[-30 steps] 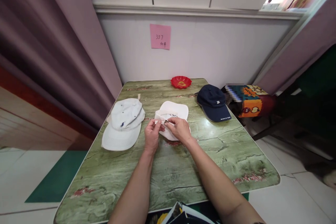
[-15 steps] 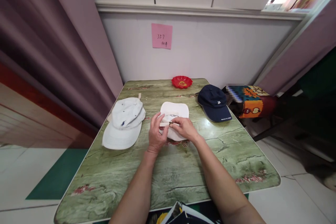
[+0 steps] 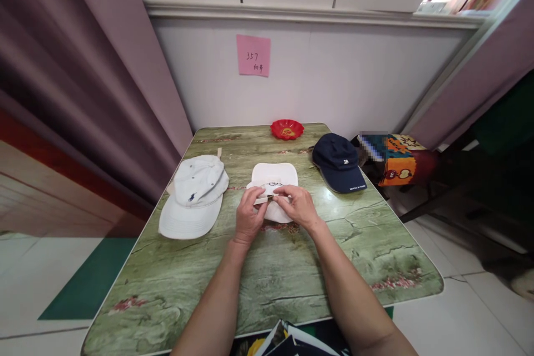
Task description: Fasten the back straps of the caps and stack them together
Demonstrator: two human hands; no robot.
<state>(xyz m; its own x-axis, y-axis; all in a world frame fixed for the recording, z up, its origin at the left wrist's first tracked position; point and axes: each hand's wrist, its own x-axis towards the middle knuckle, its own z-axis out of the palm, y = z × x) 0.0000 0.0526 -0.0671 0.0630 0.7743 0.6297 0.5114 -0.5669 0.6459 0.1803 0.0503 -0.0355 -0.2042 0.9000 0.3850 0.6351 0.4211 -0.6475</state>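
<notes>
A white baseball cap point(image 3: 275, 172) lies in the middle of the table, its brim pointing away from me and its back strap point(image 3: 262, 200) facing me. My left hand point(image 3: 249, 214) pinches the strap at its left part. On the right, my right hand point(image 3: 297, 204) has its fingers closed at the strap's small dark buckle point(image 3: 270, 197). Both hands cover much of the cap's back. To the left rests a pale blue-white cap point(image 3: 196, 183) with a small dark logo. A navy cap point(image 3: 336, 156) with white lettering sits at the right edge.
A red scalloped dish point(image 3: 287, 129) stands at the far edge of the green wood-patterned table point(image 3: 283, 283). A pink note point(image 3: 253, 55) is stuck on the wall behind. Purple curtains hang at both sides, and a cloth-covered stool point(image 3: 398, 169) is at the right.
My left fingers have closed down more on the strap, and the strap now slants slightly upward to the right. The view has shifted a little; the other caps lie as before.
</notes>
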